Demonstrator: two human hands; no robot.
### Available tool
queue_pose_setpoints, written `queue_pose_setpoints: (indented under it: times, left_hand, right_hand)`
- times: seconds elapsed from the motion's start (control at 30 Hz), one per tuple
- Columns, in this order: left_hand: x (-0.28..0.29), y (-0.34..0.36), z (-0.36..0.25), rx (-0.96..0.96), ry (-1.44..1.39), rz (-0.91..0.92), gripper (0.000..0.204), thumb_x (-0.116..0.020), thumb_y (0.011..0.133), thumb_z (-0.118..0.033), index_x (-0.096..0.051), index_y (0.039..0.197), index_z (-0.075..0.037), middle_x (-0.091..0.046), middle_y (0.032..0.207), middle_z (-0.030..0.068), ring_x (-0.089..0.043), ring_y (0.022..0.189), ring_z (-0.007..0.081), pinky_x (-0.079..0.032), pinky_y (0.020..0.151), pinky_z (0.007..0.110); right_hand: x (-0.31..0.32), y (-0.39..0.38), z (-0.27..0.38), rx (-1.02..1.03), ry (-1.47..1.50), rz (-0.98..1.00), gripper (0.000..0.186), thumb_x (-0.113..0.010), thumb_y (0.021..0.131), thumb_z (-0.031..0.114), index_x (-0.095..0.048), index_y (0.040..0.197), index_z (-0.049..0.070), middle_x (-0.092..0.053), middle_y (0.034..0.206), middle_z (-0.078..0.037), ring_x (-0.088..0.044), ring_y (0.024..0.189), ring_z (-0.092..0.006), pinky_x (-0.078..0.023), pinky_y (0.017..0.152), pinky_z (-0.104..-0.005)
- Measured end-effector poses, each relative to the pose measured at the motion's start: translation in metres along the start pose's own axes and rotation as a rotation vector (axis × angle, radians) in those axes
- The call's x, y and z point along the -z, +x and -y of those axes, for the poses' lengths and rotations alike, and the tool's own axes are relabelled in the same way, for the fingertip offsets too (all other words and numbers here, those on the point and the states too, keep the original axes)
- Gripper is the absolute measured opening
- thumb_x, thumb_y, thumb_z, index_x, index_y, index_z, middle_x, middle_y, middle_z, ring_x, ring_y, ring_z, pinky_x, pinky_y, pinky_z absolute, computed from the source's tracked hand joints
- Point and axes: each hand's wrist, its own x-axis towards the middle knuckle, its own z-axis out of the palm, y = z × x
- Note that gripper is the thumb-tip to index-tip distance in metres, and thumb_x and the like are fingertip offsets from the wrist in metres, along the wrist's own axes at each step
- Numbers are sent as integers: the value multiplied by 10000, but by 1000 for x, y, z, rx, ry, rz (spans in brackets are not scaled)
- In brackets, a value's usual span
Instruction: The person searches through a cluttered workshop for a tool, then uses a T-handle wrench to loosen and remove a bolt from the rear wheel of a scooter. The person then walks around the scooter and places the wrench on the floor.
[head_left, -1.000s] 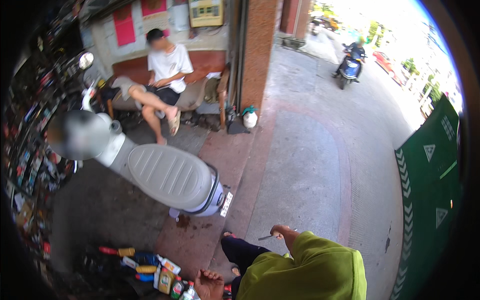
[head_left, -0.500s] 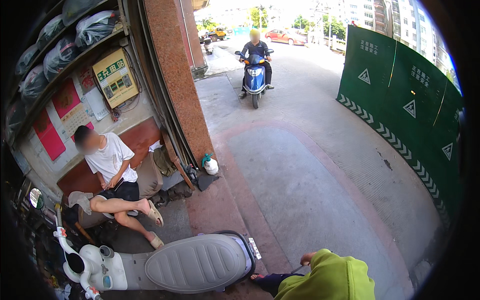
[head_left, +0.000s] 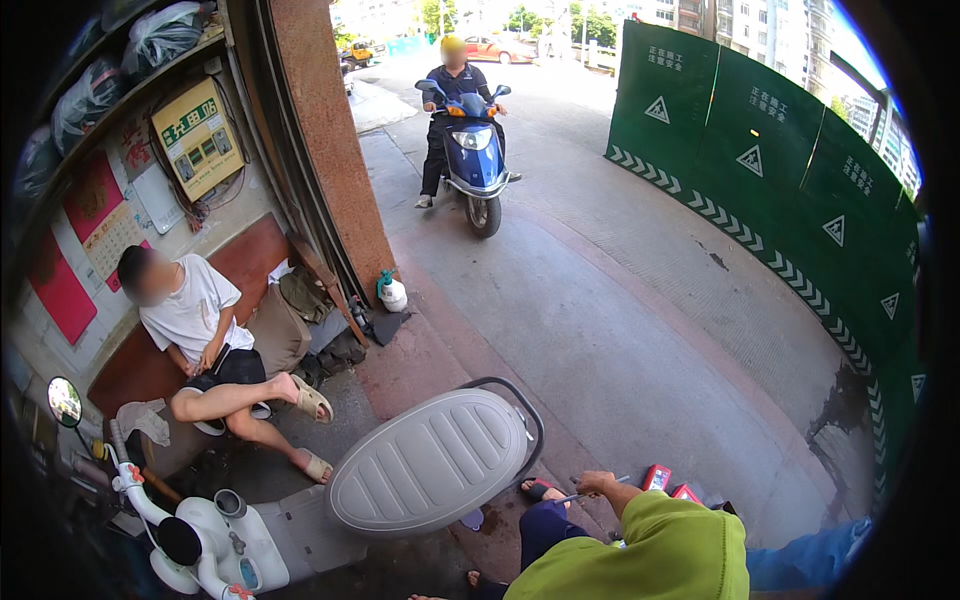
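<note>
In a loose lime-green sleeve, my right arm comes up from the lower edge. My right hand [head_left: 598, 482] is closed around a thin metal rod-shaped tool [head_left: 572, 497], beside the rear of a parked scooter. The scooter's padded grey seat [head_left: 430, 462] and black rear grab rail [head_left: 535, 425] are just left of that hand. Below it show my dark-blue trouser leg [head_left: 540, 530] and a sandalled foot [head_left: 542, 489]. Only a sliver of skin, perhaps my left hand, shows at the bottom edge; its fingers are hidden.
A person [head_left: 195, 315] in a white shirt sits on a brown bench [head_left: 110, 375] at left. Ahead, a rider is on a blue scooter [head_left: 475, 165]. A green barrier [head_left: 740, 150] lines the right. Red boxes [head_left: 656, 477] lie past my arm; a spray bottle [head_left: 392, 292] stands by the pillar [head_left: 320, 130].
The rider on the blue scooter has come closer. My view has shifted, bringing the red boxes and some blue cloth into sight. My right hand still grips the thin tool.
</note>
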Motion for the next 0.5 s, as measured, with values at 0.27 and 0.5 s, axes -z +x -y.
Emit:
queue_pose_setpoints:
  times: [0.27,0.5]
  left_hand:
    - [14,-47,-139,-170,111,-102,106,-563,785,-102,-603,723,-25,-596,665,63,-558,606,191,-466,613,335]
    - [-5,-37,-121,-140,70,-80,77,-575,774,-101,-580,714,-52,-598,674,56,-563,617,187,-462,631,360]
  right_hand:
    - [-83,-89,20,-190,204,61,277,-475,729,264,-655,714,54,-633,672,-73,-613,625,-206,-457,560,-357]
    - [-134,-112,12,-157,235,148,541,-401,843,482,-599,627,28,-569,575,-61,-544,511,-181,-443,505,-320]
